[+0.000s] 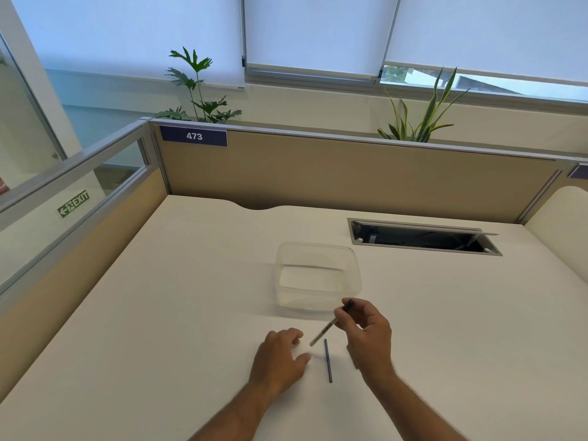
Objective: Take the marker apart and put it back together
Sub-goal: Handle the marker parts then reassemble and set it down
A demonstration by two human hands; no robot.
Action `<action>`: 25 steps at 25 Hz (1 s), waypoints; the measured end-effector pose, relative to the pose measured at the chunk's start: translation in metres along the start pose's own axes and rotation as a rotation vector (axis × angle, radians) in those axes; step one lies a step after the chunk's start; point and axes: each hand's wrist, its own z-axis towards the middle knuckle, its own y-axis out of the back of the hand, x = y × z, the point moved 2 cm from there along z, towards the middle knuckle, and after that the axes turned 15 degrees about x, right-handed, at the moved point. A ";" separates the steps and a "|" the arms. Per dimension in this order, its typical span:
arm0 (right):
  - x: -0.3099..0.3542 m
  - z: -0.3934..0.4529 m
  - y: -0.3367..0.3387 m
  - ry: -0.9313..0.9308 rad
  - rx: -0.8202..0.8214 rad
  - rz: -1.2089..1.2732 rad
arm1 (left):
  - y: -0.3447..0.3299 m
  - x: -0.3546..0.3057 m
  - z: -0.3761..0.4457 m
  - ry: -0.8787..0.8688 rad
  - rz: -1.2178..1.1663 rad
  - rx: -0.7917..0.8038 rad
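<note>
Right hand [367, 334]: pinching the marker barrel [331, 324] near its dark upper end, fingers curled round it, holding it clear of the desk [159, 313]. Barrel tilting, dark end up by the fingertips, pale open end pointing down and to the left, hovering just above the desktop between the two hands.

Left hand [280, 354]: resting palm-down on the desk, fingers loosely bent, gripping nothing visible (thumb pointing toward the barrel's lower end, not touching it).

Ink refill [328, 361]: lying flat on the desk as a thin dark rod, separate from the barrel, running roughly toward and away from the person, just beside the right wrist and between both hands. Upper tip sitting close under the barrel's lower end; contact not discernible.

Small dark sliver showing at the outer edge of the right hand on the desk; identity not discernible.

Clear plastic container [318, 278]: standing open on the desk just beyond the hands, nothing visible inside.

Cable hatch [423, 237]: standing open in the desktop, farther back and to the right.

Partition [350, 173]: enclosing the desk at the rear, carrying a label [194, 136] reading 473. Two potted plants [197, 90] rising behind it, in front of lowered window blinds [318, 33].
</note>
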 end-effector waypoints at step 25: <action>0.005 -0.005 -0.021 0.180 0.179 -0.366 | -0.013 0.049 0.003 0.012 0.510 0.069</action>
